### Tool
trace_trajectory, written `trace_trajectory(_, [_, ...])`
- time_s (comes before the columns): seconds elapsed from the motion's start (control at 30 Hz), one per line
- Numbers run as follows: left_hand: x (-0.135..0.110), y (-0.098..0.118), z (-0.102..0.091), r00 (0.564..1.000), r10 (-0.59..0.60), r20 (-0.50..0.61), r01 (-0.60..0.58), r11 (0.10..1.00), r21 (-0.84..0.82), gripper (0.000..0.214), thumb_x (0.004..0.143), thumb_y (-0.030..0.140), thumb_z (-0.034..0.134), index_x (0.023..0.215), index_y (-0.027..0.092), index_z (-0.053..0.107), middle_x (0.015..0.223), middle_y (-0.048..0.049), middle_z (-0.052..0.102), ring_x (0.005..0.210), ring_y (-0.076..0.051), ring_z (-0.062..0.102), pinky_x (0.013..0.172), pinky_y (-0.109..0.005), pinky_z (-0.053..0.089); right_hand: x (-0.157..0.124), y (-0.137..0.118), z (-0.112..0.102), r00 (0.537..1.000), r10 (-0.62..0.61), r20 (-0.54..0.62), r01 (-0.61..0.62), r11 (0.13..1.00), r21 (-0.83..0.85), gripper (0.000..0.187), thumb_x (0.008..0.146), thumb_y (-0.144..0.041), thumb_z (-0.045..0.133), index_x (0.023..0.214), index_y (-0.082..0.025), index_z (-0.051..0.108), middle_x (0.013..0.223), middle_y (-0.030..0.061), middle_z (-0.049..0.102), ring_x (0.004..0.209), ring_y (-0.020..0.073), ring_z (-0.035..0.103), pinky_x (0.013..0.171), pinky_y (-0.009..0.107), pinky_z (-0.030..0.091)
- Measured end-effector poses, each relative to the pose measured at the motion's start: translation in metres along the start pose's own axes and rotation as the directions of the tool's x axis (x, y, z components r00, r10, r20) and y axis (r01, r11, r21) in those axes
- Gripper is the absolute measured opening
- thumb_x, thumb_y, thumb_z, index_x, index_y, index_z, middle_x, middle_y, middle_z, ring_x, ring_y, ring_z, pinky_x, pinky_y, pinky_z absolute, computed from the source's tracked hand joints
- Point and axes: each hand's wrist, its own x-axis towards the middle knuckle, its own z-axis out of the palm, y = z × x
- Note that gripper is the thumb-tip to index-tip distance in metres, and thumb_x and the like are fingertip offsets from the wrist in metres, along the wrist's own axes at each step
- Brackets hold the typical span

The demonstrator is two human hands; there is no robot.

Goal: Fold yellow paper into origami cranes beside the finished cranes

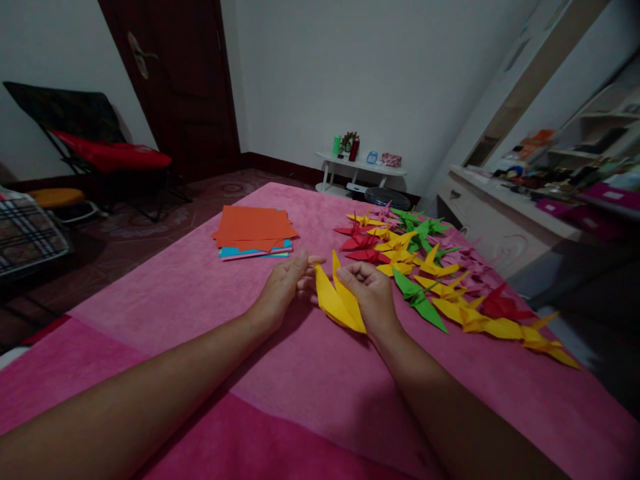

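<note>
A yellow folded paper piece (338, 300) stands between my two hands on the pink cloth (200, 300). My left hand (285, 285) pinches its left tip with the fingers held together. My right hand (369, 290) curls its fingers round the right side of the same piece. Just right of my right hand lie several finished paper cranes (425, 267) in yellow, green, red and pink. A stack of flat paper sheets (254, 230), orange on top with blue and pink beneath, lies beyond my left hand.
The pink-covered surface drops off at the left and right edges. A folding chair with a red cushion (107, 155) and a dark door (180, 80) stand at the back left. A small white table (360, 170) is at the far wall, a cluttered white counter (525, 200) at right.
</note>
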Motion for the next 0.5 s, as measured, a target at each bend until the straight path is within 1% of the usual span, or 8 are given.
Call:
trace_trajectory(0.03, [-0.001,0.0005,0.0013,0.999,-0.033,0.014,0.033,0.999,0.0,0.054,0.077,0.055,0.066,0.111,0.013,0.062,0.077,-0.005,0.068,0.056,-0.011,0.06,0.055,-0.025,0.053,0.0007,0.0001,-0.0004,0.999,0.005,-0.04,-0.004,0.999,0.038,0.026,0.066,-0.039,0.078,0.07,-0.018,0.063,0.062,-0.0016,0.061,0.054,0.012,0.054,0.052,0.024,0.043])
trace_trajectory(0.1, [-0.0038,0.0015,0.0043,0.994,-0.099,0.043,0.098,0.995,0.029,0.063,0.069,0.047,0.077,0.119,0.016,0.057,0.083,-0.0049,0.069,0.061,-0.012,0.063,0.057,-0.026,0.055,0.0015,0.0007,-0.0006,0.995,0.013,-0.095,-0.006,0.997,0.082,0.029,0.064,-0.041,0.078,0.072,-0.018,0.062,0.063,-0.0015,0.062,0.054,0.0125,0.055,0.052,0.025,0.044])
trace_trajectory(0.17, [-0.0065,0.002,0.0075,0.984,-0.153,0.086,0.149,0.988,0.051,0.059,0.064,0.04,0.083,0.112,0.014,0.061,0.086,-0.0065,0.071,0.064,-0.013,0.066,0.058,-0.024,0.055,0.0017,0.0021,0.0,0.993,0.012,-0.119,-0.002,0.996,0.084,0.03,0.063,-0.042,0.079,0.072,-0.018,0.061,0.062,-0.0013,0.062,0.052,0.0126,0.054,0.051,0.025,0.044])
trace_trajectory(0.23, [-0.0084,0.0016,0.0098,0.972,-0.199,0.122,0.194,0.98,0.054,0.046,0.063,0.038,0.083,0.096,0.01,0.066,0.083,-0.0084,0.072,0.064,-0.013,0.066,0.06,-0.022,0.054,0.0018,0.0038,0.0009,0.992,-0.004,-0.126,0.014,0.997,0.076,0.03,0.064,-0.041,0.078,0.072,-0.018,0.061,0.062,-0.0017,0.061,0.052,0.0118,0.053,0.05,0.024,0.043])
trace_trajectory(0.27, [-0.0089,0.0012,0.0104,0.969,-0.216,0.121,0.211,0.976,0.051,0.041,0.063,0.036,0.083,0.089,0.008,0.068,0.081,-0.0087,0.072,0.063,-0.012,0.066,0.06,-0.022,0.054,0.0018,0.0046,0.0013,0.992,-0.013,-0.126,0.023,0.997,0.074,0.029,0.065,-0.04,0.078,0.071,-0.018,0.061,0.061,-0.0021,0.061,0.051,0.0112,0.052,0.049,0.023,0.042])
trace_trajectory(0.33, [-0.0092,0.0002,0.0104,0.97,-0.224,0.093,0.222,0.974,0.03,0.036,0.062,0.032,0.084,0.083,0.007,0.069,0.079,-0.0086,0.073,0.063,-0.012,0.066,0.061,-0.022,0.053,0.002,0.0053,0.0017,0.992,-0.025,-0.121,0.035,0.996,0.08,0.027,0.066,-0.038,0.078,0.071,-0.018,0.06,0.06,-0.0029,0.059,0.051,0.0101,0.05,0.049,0.022,0.04])
trace_trajectory(0.5, [-0.0064,-0.0004,0.0067,0.989,-0.151,0.011,0.151,0.989,0.001,0.033,0.062,0.027,0.083,0.088,0.009,0.071,0.077,-0.0068,0.073,0.061,-0.012,0.065,0.06,-0.022,0.049,0.0034,0.0051,-0.0003,0.999,0.01,-0.032,-0.006,0.993,0.12,0.025,0.067,-0.036,0.078,0.075,-0.018,0.062,0.066,-0.0023,0.062,0.058,0.0107,0.055,0.057,0.023,0.044])
